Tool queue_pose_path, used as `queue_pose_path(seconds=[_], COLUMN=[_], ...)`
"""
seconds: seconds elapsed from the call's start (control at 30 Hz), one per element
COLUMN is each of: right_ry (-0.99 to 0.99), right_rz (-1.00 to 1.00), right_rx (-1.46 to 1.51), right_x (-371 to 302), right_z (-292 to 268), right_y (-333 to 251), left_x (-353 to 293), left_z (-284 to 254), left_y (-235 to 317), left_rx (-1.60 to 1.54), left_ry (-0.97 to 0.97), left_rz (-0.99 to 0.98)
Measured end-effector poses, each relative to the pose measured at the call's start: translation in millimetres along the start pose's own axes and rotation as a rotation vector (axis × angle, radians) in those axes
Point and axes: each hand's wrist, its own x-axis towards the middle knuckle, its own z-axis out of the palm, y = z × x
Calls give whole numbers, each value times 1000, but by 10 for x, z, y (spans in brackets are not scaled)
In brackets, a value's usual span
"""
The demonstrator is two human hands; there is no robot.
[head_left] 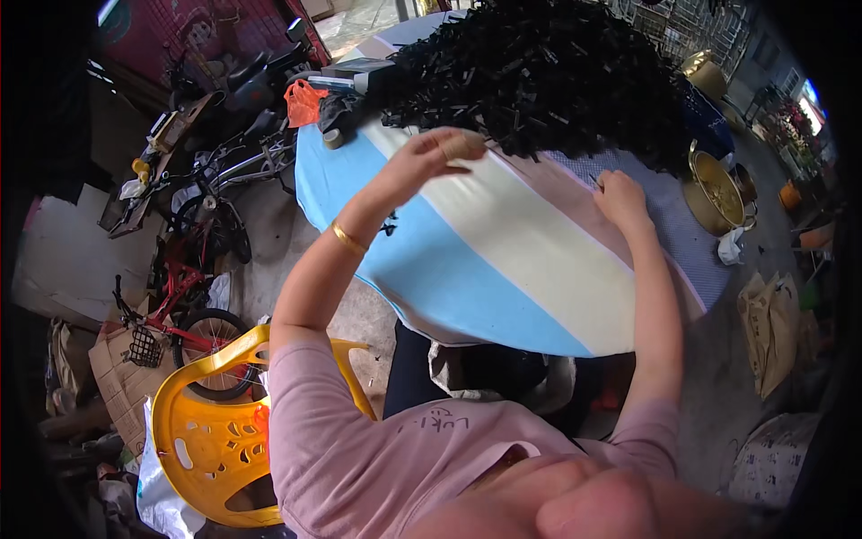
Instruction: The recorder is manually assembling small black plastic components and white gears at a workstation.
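Left hand (440, 154): extends over the striped table, at the near edge of the black heap; the fingers curve forward with the thumb beneath them, a tan patch showing at the fingers; blur hides the fingertips, so whether anything is held cannot be told.
Right hand (621, 201): lies over the pinkish-brown stripe, nearer the body than the left hand; the fingers curl inward in a narrow grip, its contents, if any, indiscernible.
Heap of black pieces (530, 72): small, strip-like and densely piled, directly beyond both hands.
Stray black pieces (389, 225): a small cluster on the blue stripe, nearer the body than the left hand and just beside its forearm.
Table (530, 260): rounded, its cover striped blue, cream and pinkish brown, spreading beneath both hands.
Bracelet (348, 237): gold-coloured, around the left forearm, behind the grip.
Orange-red bag (305, 103): left of the left hand and slightly beyond it, at the table's edge.
Gold-coloured pot (699, 205): to the right of the right hand, beside the table.
Yellow chair (205, 427): well apart from the left hand, leftward and toward the body.
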Motion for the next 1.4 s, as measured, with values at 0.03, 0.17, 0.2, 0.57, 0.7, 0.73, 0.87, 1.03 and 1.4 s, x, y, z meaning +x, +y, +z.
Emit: queue_pose_path(seconds=[0.03,0.17,0.2,0.57,0.7,0.73,0.87,1.03,1.4], right_ry=[-2,-132,-123,295,224,237,324,393,905], right_rz=[41,232,241,-37,44,50,50,110,-115], right_rx=[77,421,422,698,1067,1096,1094,1027,704], right_x=[-72,-43,-57,102,112,114,64,-1,-50], right_z=[-33,-228,-201,126,93,89,61,15,-113], right_y=[12,-29,5,-89,-125,-169,-243,-175,-137], left_x=[43,778,886,1251,1129,1112,972,887,697], left_z=[-4,-706,-672,232,698,840,1455,1748,1336], left_y=[9,-839,-847,-521,-332,-345,-165,-97,428], left_rx=[5,1009,899,795,685,732,736,783,271], left_ry=[6,708,721,556,455,460,452,425,388], left_rz=[7,-151,-211,-434,-349,-298,-163,200,335])
